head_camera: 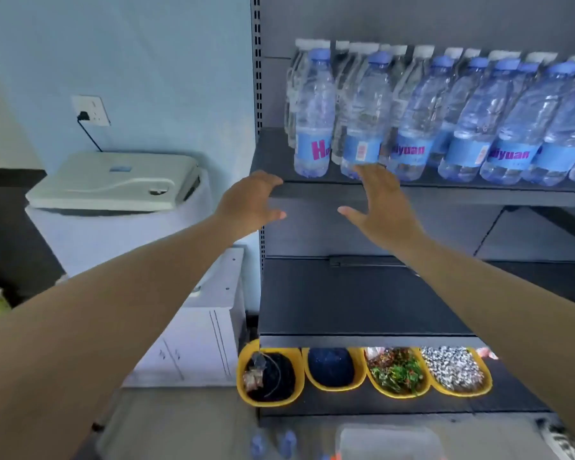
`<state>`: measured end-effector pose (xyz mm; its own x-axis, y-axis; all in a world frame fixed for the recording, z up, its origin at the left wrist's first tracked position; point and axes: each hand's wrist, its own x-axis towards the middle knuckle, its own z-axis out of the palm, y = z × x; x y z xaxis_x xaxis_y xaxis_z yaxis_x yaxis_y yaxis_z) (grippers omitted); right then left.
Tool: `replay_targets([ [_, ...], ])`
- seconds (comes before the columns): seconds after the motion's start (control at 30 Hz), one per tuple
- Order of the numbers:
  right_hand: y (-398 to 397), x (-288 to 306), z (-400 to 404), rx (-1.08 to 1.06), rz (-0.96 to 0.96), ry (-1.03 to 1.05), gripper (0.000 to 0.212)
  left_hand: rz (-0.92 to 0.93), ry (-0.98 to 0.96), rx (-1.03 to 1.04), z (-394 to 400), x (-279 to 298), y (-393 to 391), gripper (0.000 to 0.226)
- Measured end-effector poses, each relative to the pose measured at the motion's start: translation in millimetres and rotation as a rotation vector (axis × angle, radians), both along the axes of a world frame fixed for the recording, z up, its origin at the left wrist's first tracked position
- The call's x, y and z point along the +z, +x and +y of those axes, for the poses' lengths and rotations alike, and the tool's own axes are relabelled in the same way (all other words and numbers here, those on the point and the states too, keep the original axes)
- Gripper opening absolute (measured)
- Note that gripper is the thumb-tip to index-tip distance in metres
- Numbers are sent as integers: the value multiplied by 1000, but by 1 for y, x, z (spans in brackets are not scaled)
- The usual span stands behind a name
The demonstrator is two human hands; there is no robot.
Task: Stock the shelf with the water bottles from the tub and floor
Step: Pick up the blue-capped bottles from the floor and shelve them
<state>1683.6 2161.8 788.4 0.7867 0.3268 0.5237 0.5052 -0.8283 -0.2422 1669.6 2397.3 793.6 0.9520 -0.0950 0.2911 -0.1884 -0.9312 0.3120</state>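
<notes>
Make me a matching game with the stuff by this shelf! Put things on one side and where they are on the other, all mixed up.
Things:
1. water bottles
2. yellow bins
3. plug socket
4. left hand

Places:
A. on the blue wall
B. at the front edge of the top shelf, holding nothing
C. in rows on the top shelf
D. in a row under the lower shelf

Pairs: 1-C, 2-D, 3-A, 4-B

Shop: gondola shelf [445, 194], stocked water bottles [412, 127].
</notes>
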Motion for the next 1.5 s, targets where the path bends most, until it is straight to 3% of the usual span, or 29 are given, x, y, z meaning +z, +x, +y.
replay_targets([
  [0.13, -32, -73, 8, 30, 67, -77, 67, 9, -3, -40, 11, -75, -34, 57],
  [0.33, -67, -200, 10, 59, 325, -119, 68, 302, -22, 23, 13, -202, -77, 61],
  [0.57, -83, -348, -2, 76, 578, -97, 70, 585, -209, 159, -9, -365, -115, 70],
  [0.8, -89, -503, -36, 144, 834, -66, 75, 810, -416, 426, -51, -532, -158, 78],
  [1.13, -103, -740, -69, 73, 1042, 67, 78, 869, -697, 723, -116, -772, -209, 77],
  [1.37, -120, -882, -54, -142, 1116, 324, 84, 711, -896, 907, -131, -889, -213, 73],
  [1.5, -115, -922, -41, -225, 1004, 395, 80, 666, -943, 978, -135, -924, -211, 74],
])
